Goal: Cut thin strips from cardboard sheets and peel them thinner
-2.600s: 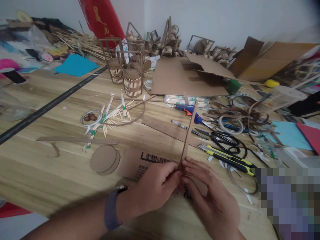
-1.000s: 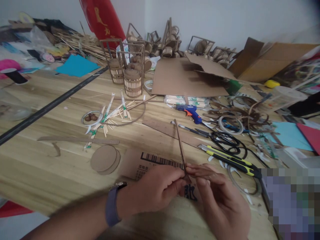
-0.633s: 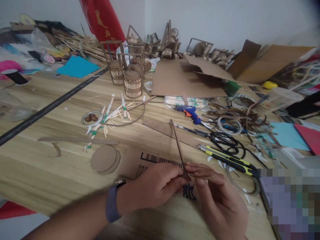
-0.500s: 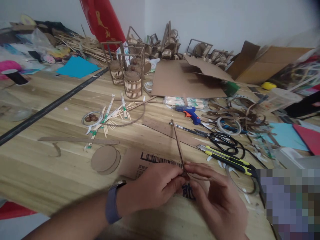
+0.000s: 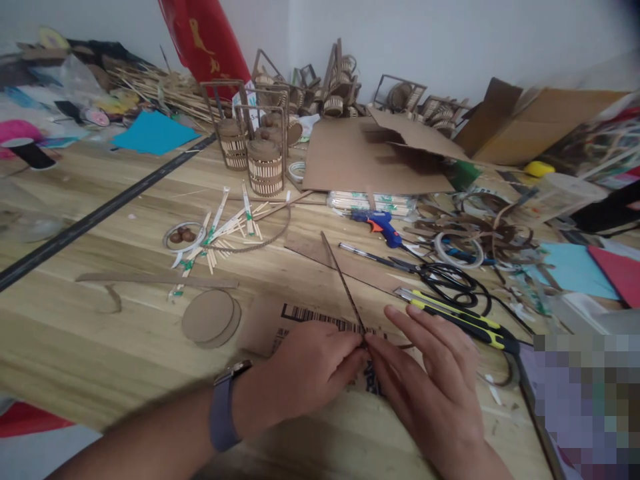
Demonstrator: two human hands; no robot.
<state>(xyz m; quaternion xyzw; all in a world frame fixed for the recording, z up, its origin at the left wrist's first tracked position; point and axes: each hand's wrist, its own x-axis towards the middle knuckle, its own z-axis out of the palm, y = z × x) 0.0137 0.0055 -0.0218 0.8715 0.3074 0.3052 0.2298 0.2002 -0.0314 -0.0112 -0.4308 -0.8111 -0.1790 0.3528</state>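
Observation:
My left hand (image 5: 310, 370) pinches the near end of a thin brown cardboard strip (image 5: 341, 280), which slants up and to the left over the wooden table (image 5: 75, 333). My right hand (image 5: 430, 383) has its fingers stretched out, and its thumb and forefinger press against the strip's lower end beside my left fingertips. Both hands hover over a flat cardboard piece with a barcode (image 5: 305, 317). A watch band (image 5: 223, 410) is on my left wrist.
Two cardboard discs (image 5: 207, 319) lie left of the hands. Yellow-black utility knives (image 5: 450, 319), black scissors (image 5: 445, 277) and a blue glue gun (image 5: 380, 225) lie to the right. Behind are stick-built baskets (image 5: 264, 165), loose sticks (image 5: 225, 227), a folded cardboard sheet (image 5: 380, 157) and coloured paper.
The strip swung from leaning right to leaning left and now lies lower. My right hand's fingers have opened out flat beside it, while the left hand kept its pinch.

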